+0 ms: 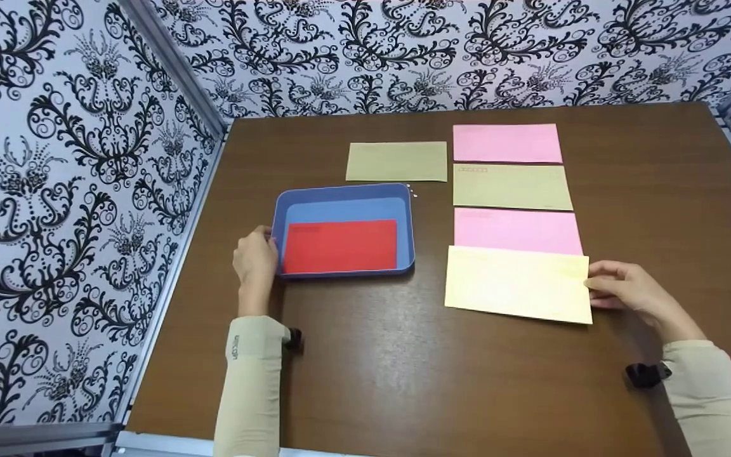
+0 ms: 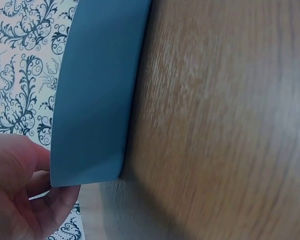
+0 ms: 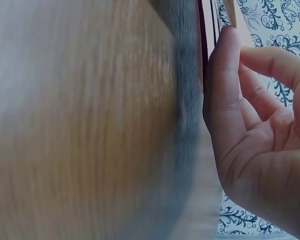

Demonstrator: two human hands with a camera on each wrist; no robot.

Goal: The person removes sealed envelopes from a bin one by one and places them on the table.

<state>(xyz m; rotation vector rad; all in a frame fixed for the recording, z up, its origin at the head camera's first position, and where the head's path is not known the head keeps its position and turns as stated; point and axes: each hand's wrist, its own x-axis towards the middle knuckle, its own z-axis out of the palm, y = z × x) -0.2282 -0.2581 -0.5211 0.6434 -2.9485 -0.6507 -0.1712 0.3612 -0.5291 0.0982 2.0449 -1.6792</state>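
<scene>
In the head view my right hand (image 1: 625,292) pinches the right edge of a pale yellow envelope (image 1: 518,284), held over the front end of a column of envelopes. Its near long edge tilts down slightly to the right. The right wrist view catches only a thin edge of that envelope (image 3: 231,12) between thumb and fingers. My left hand (image 1: 256,257) grips the left wall of a blue tray (image 1: 346,193), fingers curled at its corner; the left wrist view shows the tray's outer wall (image 2: 92,100) beside the hand (image 2: 25,190). A red envelope (image 1: 340,247) lies inside the tray.
Behind the yellow envelope lie a pink envelope (image 1: 518,230), an olive one (image 1: 511,187) and another pink one (image 1: 506,143). A separate olive envelope (image 1: 397,162) rests behind the tray. Small white bits (image 1: 412,190) sit by the tray's corner. Patterned walls (image 1: 403,57) border the brown table (image 1: 365,368).
</scene>
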